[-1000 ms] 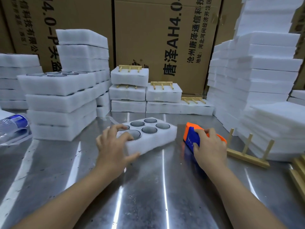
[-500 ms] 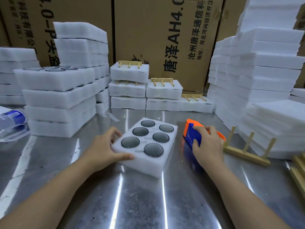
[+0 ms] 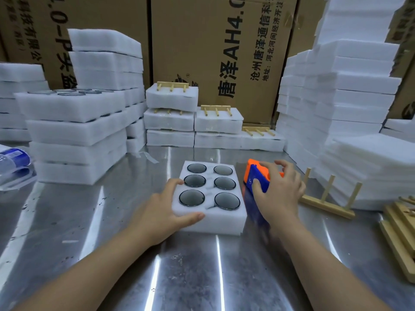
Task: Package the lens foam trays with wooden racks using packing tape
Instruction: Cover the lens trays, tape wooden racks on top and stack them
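Fingers (image 3: 177, 182) of the left hand (image 3: 161, 212) curled round the near left corner of the foam tray (image 3: 213, 226), thumb on its top edge; the right hand (image 3: 280, 196) gripped the orange-and-blue tape dispenser (image 3: 258, 176) just beside the tray's right wall. The tray lay flat on the steel worktop (image 3: 179, 277), six dark lenses (image 3: 227, 200) seated in its wells. It looked light and soft, apt to dent or slide on the metal, so its side walls, clear of the fragile lenses, seemed the place to hold.
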